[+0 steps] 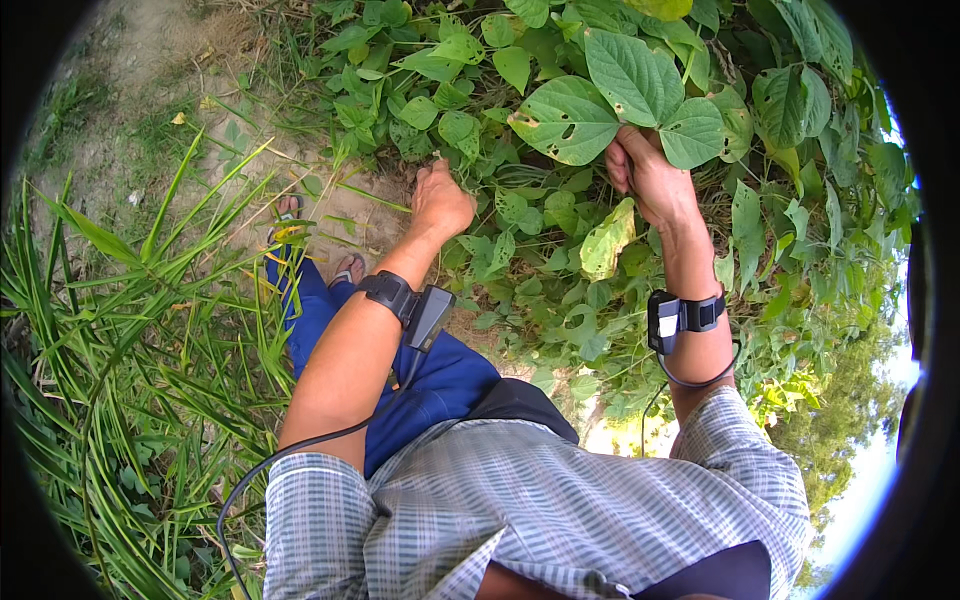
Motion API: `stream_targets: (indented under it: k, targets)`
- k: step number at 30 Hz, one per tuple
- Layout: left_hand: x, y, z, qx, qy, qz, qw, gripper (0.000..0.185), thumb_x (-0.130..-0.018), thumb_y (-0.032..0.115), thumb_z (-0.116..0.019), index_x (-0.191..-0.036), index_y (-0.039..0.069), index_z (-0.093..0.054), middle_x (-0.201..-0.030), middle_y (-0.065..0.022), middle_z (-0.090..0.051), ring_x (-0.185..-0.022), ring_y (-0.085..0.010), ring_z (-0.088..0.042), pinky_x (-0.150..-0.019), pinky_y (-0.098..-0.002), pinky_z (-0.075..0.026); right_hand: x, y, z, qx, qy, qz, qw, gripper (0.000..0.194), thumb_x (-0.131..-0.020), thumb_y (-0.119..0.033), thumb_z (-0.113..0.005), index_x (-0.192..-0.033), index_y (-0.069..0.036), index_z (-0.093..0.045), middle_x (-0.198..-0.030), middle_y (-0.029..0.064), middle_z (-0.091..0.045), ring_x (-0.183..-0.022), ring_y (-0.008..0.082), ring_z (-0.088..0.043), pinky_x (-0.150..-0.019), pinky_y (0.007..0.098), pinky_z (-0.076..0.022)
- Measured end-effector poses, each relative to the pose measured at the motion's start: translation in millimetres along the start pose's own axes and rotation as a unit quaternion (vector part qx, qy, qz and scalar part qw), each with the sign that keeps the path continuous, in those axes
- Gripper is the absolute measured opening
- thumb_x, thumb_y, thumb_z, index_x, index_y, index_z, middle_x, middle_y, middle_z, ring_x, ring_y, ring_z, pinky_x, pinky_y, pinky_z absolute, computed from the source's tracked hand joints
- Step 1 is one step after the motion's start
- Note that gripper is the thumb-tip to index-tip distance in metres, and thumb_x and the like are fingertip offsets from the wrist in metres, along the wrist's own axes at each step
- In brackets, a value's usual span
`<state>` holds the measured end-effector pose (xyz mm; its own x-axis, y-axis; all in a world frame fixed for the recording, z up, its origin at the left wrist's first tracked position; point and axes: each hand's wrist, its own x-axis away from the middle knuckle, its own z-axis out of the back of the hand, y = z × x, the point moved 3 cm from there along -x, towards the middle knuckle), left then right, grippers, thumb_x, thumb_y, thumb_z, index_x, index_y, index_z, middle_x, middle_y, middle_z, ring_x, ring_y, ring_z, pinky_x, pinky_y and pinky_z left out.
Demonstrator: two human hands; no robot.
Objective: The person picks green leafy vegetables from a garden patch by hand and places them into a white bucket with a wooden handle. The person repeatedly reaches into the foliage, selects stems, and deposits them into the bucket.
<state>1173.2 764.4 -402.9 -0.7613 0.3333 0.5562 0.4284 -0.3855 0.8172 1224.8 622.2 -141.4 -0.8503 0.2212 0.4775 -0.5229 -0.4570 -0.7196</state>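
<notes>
My right hand (654, 174) is closed at the base of a large three-part bean-type leaf (636, 79). Its green leaflets spread above the fingers, and some have holes and browned edges. Just below that hand hangs a yellowing, spotted leaf (608, 238). Lower and to the left, my left hand (444, 201) is beside the smaller leaves (459, 129) of the leafy vines, its back towards me and its fingers curled. A small pale bit shows at its fingertips; what the palm contains is hidden.
Tall grass blades (142, 300) rise on the left, close to my legs in blue trousers (427, 382). Bare soil (367, 202) lies around my sandalled feet (349, 268). Dense vines (570, 322) fill the right side. A black cable (300, 444) runs from my left wrist device (429, 319).
</notes>
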Motion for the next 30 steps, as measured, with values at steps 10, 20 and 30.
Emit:
stream_targets:
  k: [10,20,30]
  targets:
    - [35,93,59,-0.070,0.191,-0.236,0.950,0.041,-0.082,0.007,-0.069,-0.119,-0.007,-0.059,-0.117,-0.0285,-0.061,-0.112,-0.0446,-0.060,-0.097,-0.0513,-0.051,9,-25,100,-0.167,0.205,0.055,0.963,0.028,-0.100,-0.027,-0.074,-0.109,0.000,-0.071,-0.099,0.0081,-0.074,-0.084,0.0183,-0.069,-0.074,0.0329,-0.0556]
    - [11,300,152,0.002,0.015,-0.469,0.883,0.114,-0.085,0.031,-0.087,-0.169,0.014,-0.011,-0.152,-0.0232,-0.051,-0.109,-0.0321,-0.071,-0.086,-0.0434,-0.061,12,-8,138,-0.098,0.166,0.098,0.976,0.016,-0.103,-0.014,-0.058,-0.094,-0.002,-0.062,-0.078,0.0060,-0.061,-0.067,0.0177,-0.062,-0.063,0.0320,-0.0495]
    - [33,328,135,-0.045,-0.043,-0.304,0.951,0.143,-0.068,0.064,-0.092,-0.166,-0.001,-0.010,-0.154,-0.0362,-0.042,-0.141,-0.0486,-0.048,-0.105,-0.0554,-0.052,3,53,114,-0.230,0.176,0.024,0.957,0.028,-0.103,-0.009,-0.055,-0.130,-0.002,-0.053,-0.074,0.0043,-0.053,-0.054,0.0156,-0.052,-0.057,0.0384,-0.0563]
